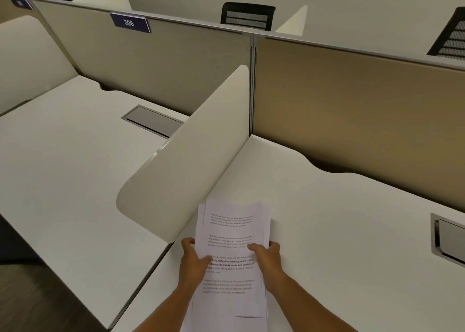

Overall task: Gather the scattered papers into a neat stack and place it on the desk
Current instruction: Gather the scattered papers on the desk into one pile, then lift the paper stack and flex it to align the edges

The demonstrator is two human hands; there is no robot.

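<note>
Paper stack (230, 251) at 6 o'clock — light, limp, slippery, edges uneven. Left hand (193, 258) and right hand (266, 256) clamp its long sides — best hold there.

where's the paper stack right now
In the head view, low centre: the paper stack is held between the left hand and right hand, beside the white divider.

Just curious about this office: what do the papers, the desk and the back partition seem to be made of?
Papers: thin white printer paper, matte, with printed text and slightly uneven edges. Desk: smooth off-white top, probably laminate; it shows an even, faint sheen. Partition: tan panel, perhaps fabric or wood-look laminate, capped by a grey metal-looking rail.
</note>
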